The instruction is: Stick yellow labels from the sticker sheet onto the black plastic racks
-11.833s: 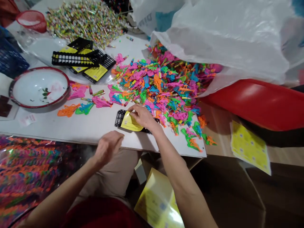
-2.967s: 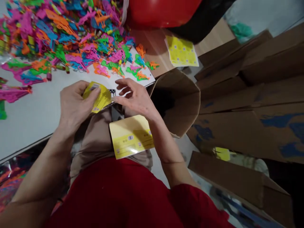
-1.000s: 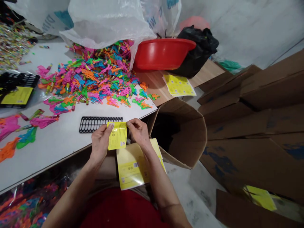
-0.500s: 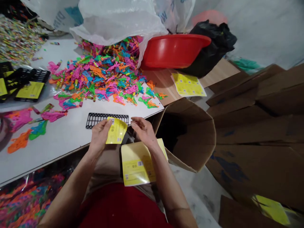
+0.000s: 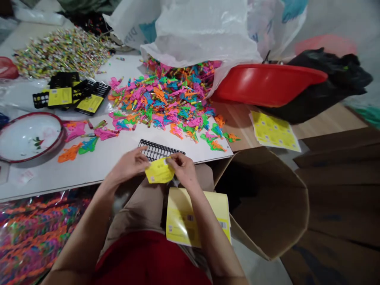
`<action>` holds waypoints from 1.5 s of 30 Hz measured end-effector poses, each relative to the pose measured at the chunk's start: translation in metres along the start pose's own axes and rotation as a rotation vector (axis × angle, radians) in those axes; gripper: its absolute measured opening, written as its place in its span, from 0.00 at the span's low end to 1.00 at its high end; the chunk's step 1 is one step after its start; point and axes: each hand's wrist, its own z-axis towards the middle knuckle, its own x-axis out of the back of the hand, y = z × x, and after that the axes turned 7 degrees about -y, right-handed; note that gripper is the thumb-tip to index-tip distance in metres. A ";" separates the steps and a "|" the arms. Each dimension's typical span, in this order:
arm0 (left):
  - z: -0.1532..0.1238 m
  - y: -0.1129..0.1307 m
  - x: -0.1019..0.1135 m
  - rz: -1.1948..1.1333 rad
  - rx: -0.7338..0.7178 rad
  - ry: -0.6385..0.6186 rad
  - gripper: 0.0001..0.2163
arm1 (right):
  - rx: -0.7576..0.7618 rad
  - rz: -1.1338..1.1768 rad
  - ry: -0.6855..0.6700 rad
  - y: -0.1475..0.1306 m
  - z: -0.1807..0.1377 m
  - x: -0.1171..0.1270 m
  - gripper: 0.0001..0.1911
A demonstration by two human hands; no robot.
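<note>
A small yellow sticker label (image 5: 160,171), printed with fine text, is stretched between my hands at the table's front edge. My right hand (image 5: 184,169) pinches its upper right corner. At the label's left edge, my left hand (image 5: 130,165) has its fingers curled in and closed on it. Just behind the label, a black plastic grid rack (image 5: 162,151) lies on the white table, its front partly hidden by the label and my fingers. Sheets of yellow labels (image 5: 181,227) rest on my lap beneath my right forearm.
Colourful plastic toy pieces (image 5: 166,103) are heaped behind the rack. Labelled black racks (image 5: 92,101) and an enamel basin (image 5: 29,136) are on the left. A red tub (image 5: 267,85) and label sheets (image 5: 276,130) stand right, above an open cardboard box (image 5: 276,206).
My right hand has come over to the label and gripped its corner. The label has turned from upright to lying sideways. My view has swung left, bringing the enamel basin into sight.
</note>
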 end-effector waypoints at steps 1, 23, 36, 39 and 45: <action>0.002 -0.003 0.012 0.047 -0.021 0.158 0.25 | -0.010 0.071 0.055 0.003 0.006 -0.004 0.12; 0.021 -0.063 -0.001 0.776 -0.413 0.303 0.17 | -0.160 0.124 0.332 0.033 0.063 -0.047 0.17; 0.024 -0.071 -0.003 0.855 -0.440 0.238 0.18 | -0.193 0.030 0.306 0.027 0.063 -0.047 0.17; 0.024 -0.072 -0.004 0.880 -0.433 0.218 0.18 | -0.184 0.017 0.308 0.028 0.063 -0.047 0.16; 0.021 -0.073 -0.007 0.996 -0.356 0.170 0.21 | -0.114 -0.198 0.298 0.035 0.064 -0.045 0.15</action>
